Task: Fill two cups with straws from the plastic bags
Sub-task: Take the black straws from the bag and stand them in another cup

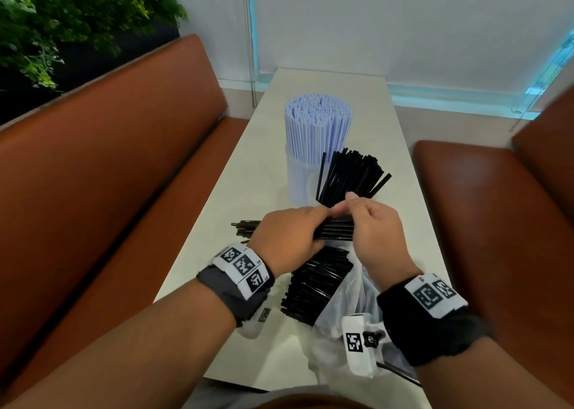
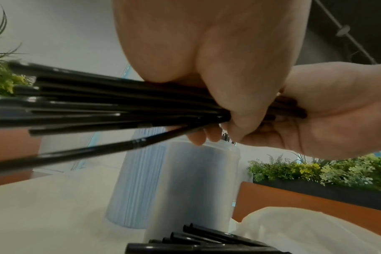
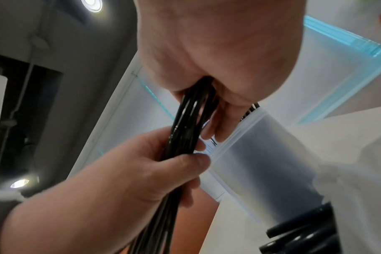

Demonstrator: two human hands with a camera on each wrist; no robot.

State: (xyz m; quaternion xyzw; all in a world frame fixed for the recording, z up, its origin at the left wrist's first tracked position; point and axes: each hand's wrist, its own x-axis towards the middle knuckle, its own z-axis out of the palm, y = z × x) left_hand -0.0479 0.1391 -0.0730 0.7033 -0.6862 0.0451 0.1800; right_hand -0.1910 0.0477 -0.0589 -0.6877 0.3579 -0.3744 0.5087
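Note:
Both hands hold one bundle of black straws level above the table, just in front of the cups. My left hand grips its middle and my right hand grips its right end. The same bundle fans out leftward in the left wrist view and runs between both hands in the right wrist view. A translucent cup holds black straws that splay out. Behind it a second cup is packed with pale blue-white straws. More black straws lie in a clear plastic bag under my wrists.
The narrow pale table runs away from me between two brown leather benches. A white wall and a window with a blind stand at the far end. Green plants fill the upper left corner.

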